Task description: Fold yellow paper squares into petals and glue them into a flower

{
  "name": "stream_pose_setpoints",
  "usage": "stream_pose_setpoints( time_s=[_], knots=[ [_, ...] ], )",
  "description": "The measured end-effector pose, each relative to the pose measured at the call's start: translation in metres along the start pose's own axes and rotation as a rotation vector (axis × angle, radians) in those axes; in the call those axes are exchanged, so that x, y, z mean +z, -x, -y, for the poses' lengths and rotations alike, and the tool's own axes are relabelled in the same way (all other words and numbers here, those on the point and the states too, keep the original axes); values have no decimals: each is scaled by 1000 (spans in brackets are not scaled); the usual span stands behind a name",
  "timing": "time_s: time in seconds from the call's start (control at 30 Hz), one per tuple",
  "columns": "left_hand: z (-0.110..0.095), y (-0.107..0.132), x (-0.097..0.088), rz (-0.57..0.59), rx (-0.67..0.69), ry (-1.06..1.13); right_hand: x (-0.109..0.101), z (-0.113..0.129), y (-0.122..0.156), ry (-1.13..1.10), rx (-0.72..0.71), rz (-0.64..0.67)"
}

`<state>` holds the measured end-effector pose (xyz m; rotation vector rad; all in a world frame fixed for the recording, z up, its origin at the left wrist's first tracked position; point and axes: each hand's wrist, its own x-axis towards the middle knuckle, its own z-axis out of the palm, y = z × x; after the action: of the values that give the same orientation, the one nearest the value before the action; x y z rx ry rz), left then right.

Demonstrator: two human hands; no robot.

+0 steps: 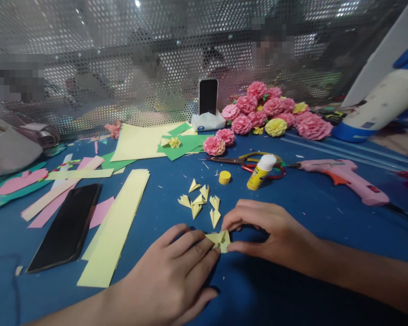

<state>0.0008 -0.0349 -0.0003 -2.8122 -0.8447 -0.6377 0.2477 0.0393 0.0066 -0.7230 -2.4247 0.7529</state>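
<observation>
A small piece of pale yellow paper [221, 240], partly folded, lies on the blue table between my two hands. My left hand [180, 267] holds down its left side with bent fingertips, the thumb tucked below. At the right edge, the thumb and fingers of my right hand [275, 235] pinch the same paper. Just beyond it lie several folded yellow paper pieces [197, 203] with pointed tips. An uncapped glue stick [261, 172] stands tilted behind my right hand, with its yellow cap [225, 177] on the table to the left.
Yellow paper strips [119, 226] and a dark phone [66, 226] lie left. Scissors [245, 163] and a pink glue gun [347, 176] are at right. Pink paper flowers [258, 108] and a propped phone [208, 96] stand before a perforated metal screen [105, 68]. A large bottle [377, 104] leans far right.
</observation>
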Motion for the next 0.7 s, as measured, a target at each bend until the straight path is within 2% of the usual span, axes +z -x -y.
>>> stream_pose_setpoints(
  time_s=[0.13, 0.33, 0.7],
  knots=[
    [-1, 1, 3, -28, 16, -59, 0, 1, -1, 15, -3, 38],
    [-4, 3, 7, -93, 45, -114, 3, -6, -4, -19, -158, 64],
    [-2, 5, 4, -140, 61, -3, -3, -8, -1, 145, -283, 149]
  ],
)
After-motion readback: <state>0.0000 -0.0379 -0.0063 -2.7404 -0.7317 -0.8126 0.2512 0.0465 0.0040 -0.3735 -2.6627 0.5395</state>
